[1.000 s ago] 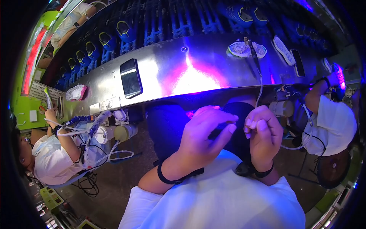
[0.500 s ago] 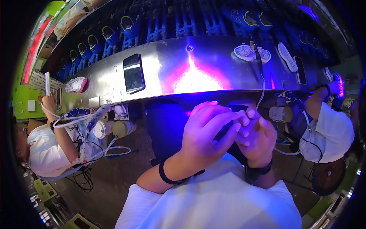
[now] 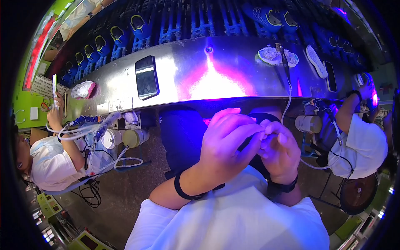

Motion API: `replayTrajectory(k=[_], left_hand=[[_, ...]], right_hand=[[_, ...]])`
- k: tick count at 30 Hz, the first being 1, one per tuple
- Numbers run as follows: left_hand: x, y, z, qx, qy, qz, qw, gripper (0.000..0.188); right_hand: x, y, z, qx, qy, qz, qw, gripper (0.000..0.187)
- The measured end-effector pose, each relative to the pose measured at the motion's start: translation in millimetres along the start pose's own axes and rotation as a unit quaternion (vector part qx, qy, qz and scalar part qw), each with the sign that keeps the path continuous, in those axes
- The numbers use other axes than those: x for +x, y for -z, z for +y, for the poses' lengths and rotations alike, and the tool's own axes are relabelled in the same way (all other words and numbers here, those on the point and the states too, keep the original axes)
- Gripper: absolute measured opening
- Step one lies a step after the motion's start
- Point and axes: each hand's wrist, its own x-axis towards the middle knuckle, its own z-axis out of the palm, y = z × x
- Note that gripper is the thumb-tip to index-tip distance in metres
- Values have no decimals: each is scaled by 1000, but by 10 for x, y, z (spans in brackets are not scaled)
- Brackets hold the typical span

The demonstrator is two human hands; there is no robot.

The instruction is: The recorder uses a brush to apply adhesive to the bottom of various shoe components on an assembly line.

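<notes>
My left hand point(image 3: 225, 143) and my right hand point(image 3: 279, 152) meet in front of my lap, just below the near edge of the metal bench point(image 3: 121, 89). The thumb and fingers of both are pinched together, tip against tip. Whatever they hold, if anything, is too small or hidden to name. Purple light falls over the fingers. A dark band circles each wrist. On the bench beyond lie a dark phone point(image 3: 146, 79) to the left and a brush point(image 3: 284, 58) across a dish of pale paste point(image 3: 270, 55) to the right.
Blue shoes point(image 3: 140, 27) stand on a dark slatted conveyor point(image 3: 200, 21) behind the bench. A shoe sole point(image 3: 316, 61) and another phone point(image 3: 330, 76) lie at the right. Seated co-workers point(image 3: 54, 162) flank me on both sides. Lidded tubs point(image 3: 135, 139) and hoses hang below the bench edge.
My right fingers have curled in closer to my left fingertips, while both hands stay in about the same place. The left co-worker's hand has shifted slightly.
</notes>
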Motion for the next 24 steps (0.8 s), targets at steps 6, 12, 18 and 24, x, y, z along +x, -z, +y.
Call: replayTrajectory(k=[6,12,18,24], left_hand=[[-53,31,-50,16,41,-1,999,15],[-69,34,-85,-16,73,6,997,13],[-41,37,-79,-46,69,3,997,13],[-53,0,-95,-55,58,6,997,12]], right_hand=[[-11,15,27,-144,49,-1,988,44],[-33,41,48,-183,57,-11,981,46],[-25,59,44,-77,28,-17,997,51],[-12,97,5,78,-6,-43,996,43]])
